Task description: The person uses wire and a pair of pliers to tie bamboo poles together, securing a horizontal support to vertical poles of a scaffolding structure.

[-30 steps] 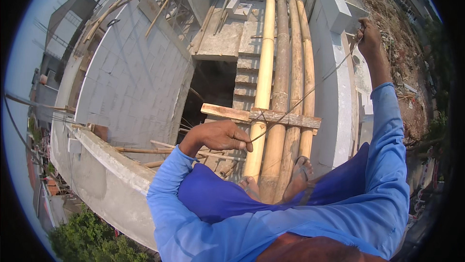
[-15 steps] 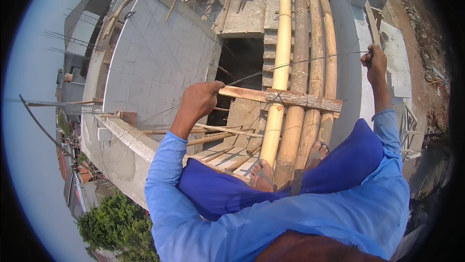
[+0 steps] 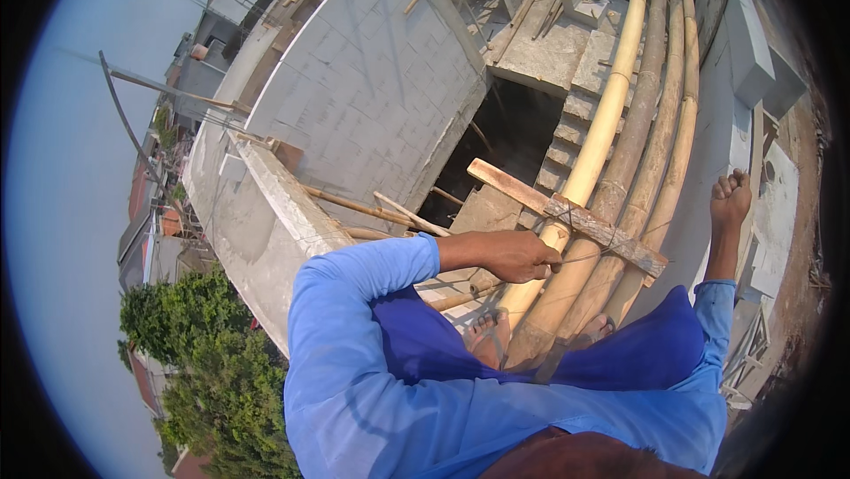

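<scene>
Wire pinched in left grip, right grip fisted, wooden batten across bamboo poles, stairwell below.

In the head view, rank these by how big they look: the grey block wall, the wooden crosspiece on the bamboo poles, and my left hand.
1. grey block wall
2. wooden crosspiece
3. left hand, though it sits nearer the camera, so it looks bigger than it is.

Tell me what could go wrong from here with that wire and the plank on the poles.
The left hand pinches a thin wire at the plank across the bamboo poles; the wire could slip or cut. The bare feet stand on round poles above an open stairwell, so a slip could mean a fall.
</scene>
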`<state>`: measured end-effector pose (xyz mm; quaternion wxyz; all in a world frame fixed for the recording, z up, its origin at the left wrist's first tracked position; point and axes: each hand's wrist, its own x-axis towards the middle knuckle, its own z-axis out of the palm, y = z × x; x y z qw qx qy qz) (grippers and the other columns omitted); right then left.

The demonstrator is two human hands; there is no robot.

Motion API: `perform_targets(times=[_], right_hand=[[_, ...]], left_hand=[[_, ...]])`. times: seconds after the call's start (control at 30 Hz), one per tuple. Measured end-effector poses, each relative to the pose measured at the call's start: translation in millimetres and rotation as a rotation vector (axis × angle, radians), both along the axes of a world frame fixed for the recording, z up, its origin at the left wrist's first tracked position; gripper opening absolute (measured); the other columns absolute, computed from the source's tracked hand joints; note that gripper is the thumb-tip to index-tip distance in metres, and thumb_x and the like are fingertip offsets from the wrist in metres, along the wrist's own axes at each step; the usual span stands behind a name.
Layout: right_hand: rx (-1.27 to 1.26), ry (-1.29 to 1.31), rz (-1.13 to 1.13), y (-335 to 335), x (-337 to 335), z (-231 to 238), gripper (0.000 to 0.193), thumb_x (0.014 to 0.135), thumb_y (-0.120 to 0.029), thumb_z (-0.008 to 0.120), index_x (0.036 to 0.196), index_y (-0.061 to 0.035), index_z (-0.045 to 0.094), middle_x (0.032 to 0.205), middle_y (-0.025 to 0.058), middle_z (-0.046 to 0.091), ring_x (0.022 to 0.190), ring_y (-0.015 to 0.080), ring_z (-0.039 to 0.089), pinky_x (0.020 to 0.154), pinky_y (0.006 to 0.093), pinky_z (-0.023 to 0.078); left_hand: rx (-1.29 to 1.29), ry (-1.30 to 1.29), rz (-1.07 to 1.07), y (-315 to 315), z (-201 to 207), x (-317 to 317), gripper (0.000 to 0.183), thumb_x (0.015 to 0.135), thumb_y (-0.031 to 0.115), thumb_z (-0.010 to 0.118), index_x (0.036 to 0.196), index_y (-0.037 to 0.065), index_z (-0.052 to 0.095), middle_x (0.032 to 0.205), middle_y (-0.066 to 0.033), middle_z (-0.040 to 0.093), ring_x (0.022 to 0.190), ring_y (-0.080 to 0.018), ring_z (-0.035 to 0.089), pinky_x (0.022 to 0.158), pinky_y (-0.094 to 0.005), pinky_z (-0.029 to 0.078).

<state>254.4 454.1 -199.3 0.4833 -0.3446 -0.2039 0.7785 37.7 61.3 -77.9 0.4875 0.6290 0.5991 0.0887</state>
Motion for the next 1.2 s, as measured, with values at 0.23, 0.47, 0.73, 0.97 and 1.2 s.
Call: perform_targets(times=[0.23,0.47,0.73,0.97,1.2], right_hand=[[-0.049,0.054,0.093,-5.6,21.9,-44.0,0.021,0.095,-0.011,0.043,0.111,0.0037,0.043,0.067,0.0001,0.036,0.054,0.01,0.041,0.046,0.0227,0.041],[0.137,0.038,0.158,-56.2,-1.6,9.9,0.025,0.097,-0.013,0.039,0.114,0.0037,0.047,0.074,0.0014,0.05,0.066,0.0139,0.053,0.065,0.0328,0.051],[0.16,0.012,0.069,-73.0,101.8,-22.2,0.026,0.097,-0.015,0.041,0.117,0.0004,0.048,0.074,0.0024,0.052,0.068,0.0113,0.054,0.062,0.027,0.051],[-0.061,-0.22,-0.025,-94.2,94.9,-63.7,0.024,0.097,-0.014,0.04,0.114,0.0016,0.047,0.076,0.0033,0.05,0.068,0.0125,0.054,0.063,0.0277,0.051],[-0.082,-0.213,-0.171,-104.7,129.6,-88.3,0.026,0.097,-0.016,0.039,0.114,0.0012,0.048,0.077,0.0031,0.05,0.07,0.0148,0.057,0.065,0.0312,0.052]], left_hand=[[0.696,0.382,0.318,54.0,94.2,-37.1,0.018,0.086,0.015,0.057,0.102,0.01,0.063,0.078,-0.0145,0.064,0.069,-0.0315,0.062,0.059,-0.0383,0.047],[0.097,0.995,0.306,59.9,-6.4,-89.2,0.018,0.087,0.022,0.05,0.094,0.014,0.065,0.079,-0.0136,0.065,0.074,-0.0345,0.063,0.063,-0.0451,0.048],[-0.344,-0.361,-0.211,64.9,21.9,-2.6,0.032,0.09,0.035,0.057,0.101,0.006,0.065,0.074,-0.0099,0.064,0.065,-0.0191,0.055,0.063,-0.0311,0.044],[0.494,0.496,0.332,112.5,-8.9,-62.8,0.016,0.088,0.013,0.058,0.102,0.011,0.065,0.076,-0.0137,0.065,0.062,-0.0255,0.061,0.059,-0.0319,0.046],[0.267,0.817,-0.057,128.8,-51.8,-41.0,0.014,0.087,0.019,0.05,0.095,0.016,0.062,0.078,-0.0139,0.065,0.072,-0.035,0.062,0.059,-0.0441,0.048]])
